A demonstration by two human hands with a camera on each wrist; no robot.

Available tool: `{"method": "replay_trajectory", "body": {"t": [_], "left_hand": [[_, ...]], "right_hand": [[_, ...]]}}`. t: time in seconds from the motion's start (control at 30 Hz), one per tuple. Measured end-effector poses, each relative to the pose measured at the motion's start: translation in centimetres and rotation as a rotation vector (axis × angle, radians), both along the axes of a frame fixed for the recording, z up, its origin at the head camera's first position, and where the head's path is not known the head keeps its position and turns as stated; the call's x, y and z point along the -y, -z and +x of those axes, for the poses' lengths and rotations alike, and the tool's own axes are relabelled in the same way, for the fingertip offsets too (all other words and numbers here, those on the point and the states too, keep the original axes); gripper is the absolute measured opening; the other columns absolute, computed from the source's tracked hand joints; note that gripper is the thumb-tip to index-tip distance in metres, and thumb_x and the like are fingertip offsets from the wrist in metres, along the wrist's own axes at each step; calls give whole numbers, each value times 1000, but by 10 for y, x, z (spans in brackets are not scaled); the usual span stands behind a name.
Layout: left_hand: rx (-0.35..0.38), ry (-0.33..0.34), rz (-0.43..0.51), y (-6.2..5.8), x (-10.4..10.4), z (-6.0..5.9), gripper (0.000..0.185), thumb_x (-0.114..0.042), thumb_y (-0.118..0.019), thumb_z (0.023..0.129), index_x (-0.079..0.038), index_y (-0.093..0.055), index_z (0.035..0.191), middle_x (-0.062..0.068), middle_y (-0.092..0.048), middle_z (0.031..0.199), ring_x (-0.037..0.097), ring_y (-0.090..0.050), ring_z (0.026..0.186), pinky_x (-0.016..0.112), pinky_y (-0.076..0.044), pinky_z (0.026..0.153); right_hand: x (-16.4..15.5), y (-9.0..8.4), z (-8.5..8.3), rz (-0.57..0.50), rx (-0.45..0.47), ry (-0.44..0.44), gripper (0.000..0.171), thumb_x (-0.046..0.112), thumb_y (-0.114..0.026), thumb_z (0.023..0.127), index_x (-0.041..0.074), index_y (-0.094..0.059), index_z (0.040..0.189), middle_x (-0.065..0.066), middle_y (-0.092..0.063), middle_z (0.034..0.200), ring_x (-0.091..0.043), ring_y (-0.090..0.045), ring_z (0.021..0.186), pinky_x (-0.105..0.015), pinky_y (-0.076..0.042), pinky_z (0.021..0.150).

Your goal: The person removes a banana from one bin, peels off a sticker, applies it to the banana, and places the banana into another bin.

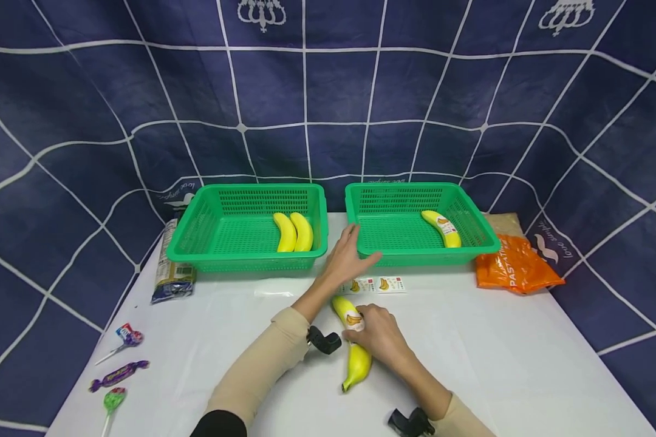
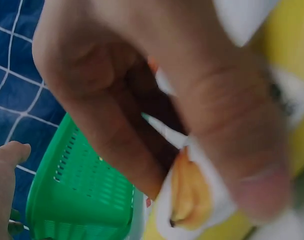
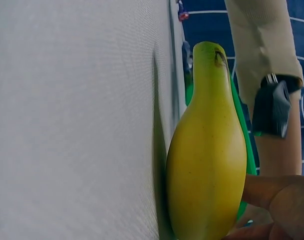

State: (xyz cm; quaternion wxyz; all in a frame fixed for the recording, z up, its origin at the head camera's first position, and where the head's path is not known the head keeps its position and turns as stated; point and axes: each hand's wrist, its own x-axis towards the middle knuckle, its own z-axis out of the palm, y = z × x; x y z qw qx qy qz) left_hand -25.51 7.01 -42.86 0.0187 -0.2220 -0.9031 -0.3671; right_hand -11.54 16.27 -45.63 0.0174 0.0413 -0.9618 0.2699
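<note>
Banana [image 1: 355, 346] lies on the bench [image 1: 497, 352], its middle hidden under the right hand [image 1: 379, 334], fingers pressing a sticker [image 1: 353, 319] on it. Left hand [image 1: 345, 258] spread flat near the sticker strip [image 1: 379, 284]. Left wrist view is blurred.
</note>
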Motion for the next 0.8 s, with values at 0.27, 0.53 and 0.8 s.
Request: {"method": "replay_trajectory", "body": {"t": [0.27, 0.53, 0.8], "left_hand": [[72, -34, -29, 2, -9, -20, 102, -67, -57, 84, -13, -12, 158, 4, -2, 166, 39, -36, 142, 59, -45, 103], [118, -8, 36, 8, -15, -28, 113, -67, -59, 83, -11, 4, 157, 2, 11, 166, 37, -30, 146, 56, -43, 107], [169, 22, 130, 10, -16, -28, 115, -59, -65, 83, -10, 8, 156, 0, 17, 165, 36, -25, 148, 55, -37, 113]], "right_hand": [[0, 0, -1, 0, -9, -21, 48, 20, -81, 68, -1, -71, 110, -5, -70, 84, -11, -52, 63, -22, -43, 54], [-1, -3, -3, -23, 19, -14, 35, 22, -83, 68, 2, -73, 94, -2, -66, 73, -9, -50, 55, -20, -41, 47], [-4, -5, -3, 5, 24, -15, 23, 20, -81, 68, 7, -71, 83, 2, -60, 65, -10, -48, 53, -21, -40, 46]]}}
